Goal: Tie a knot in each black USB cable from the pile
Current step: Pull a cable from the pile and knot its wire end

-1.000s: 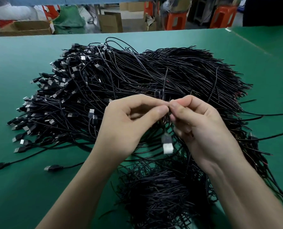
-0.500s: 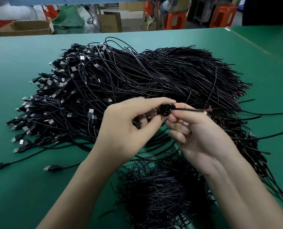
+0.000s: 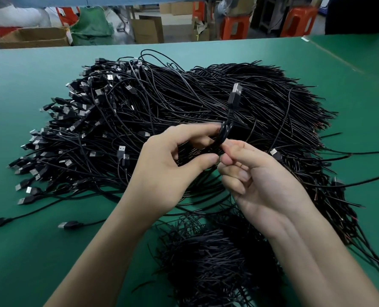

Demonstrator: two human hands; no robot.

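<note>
A big pile of black USB cables [image 3: 184, 111] covers the green table [image 3: 29, 251], plugs fanned out to the left, bare wire ends to the right. Above its near side, my left hand [image 3: 168, 171] and my right hand [image 3: 261, 185] meet and pinch one black USB cable [image 3: 225, 131] folded into a small bundle between thumbs and forefingers. Its silver-tipped plug [image 3: 236, 94] sticks up and away from my fingers. The rest of that cable is hidden among my fingers and the pile.
A smaller heap of bunched black cables [image 3: 217, 262] lies close to me under my forearms. Two loose plugs [image 3: 70, 224] rest on the mat at the left. Beyond the table's far edge are cardboard boxes [image 3: 33, 37] and orange stools [image 3: 235, 26].
The held cable's plug hung below my hands, was then curled into a small coil at my fingertips, and now points upward. Both hands stayed together over the pile.
</note>
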